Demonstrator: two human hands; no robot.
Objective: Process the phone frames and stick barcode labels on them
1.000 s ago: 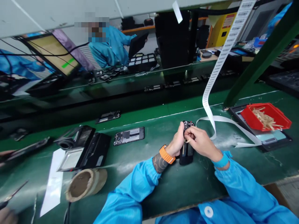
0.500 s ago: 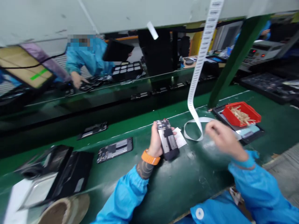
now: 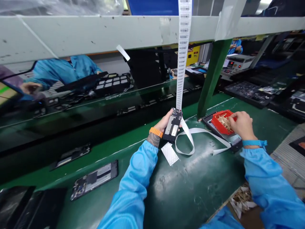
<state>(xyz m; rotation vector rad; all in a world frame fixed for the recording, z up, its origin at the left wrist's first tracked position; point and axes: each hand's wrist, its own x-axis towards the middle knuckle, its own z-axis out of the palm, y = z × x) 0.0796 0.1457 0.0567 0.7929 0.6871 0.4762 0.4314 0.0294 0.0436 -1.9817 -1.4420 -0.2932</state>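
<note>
My left hand grips an opened phone body, back side up, held a little above the green bench. My right hand reaches into a small red bin of thin tan strips; its fingers are curled over the strips, and what they pinch is hidden. The bin rests on a dark tray. A long white label strip hangs from above and loops onto the bench beside the phone. A small white slip lies below my left wrist.
Two more opened phone frames lie on the green bench to the left. A green post stands behind the red bin. Across the conveyor a person in a blue coat works near black trays.
My right hand left the phone and moved right into the red bin. My left hand lifted the phone up and away. The view swung rightward.
</note>
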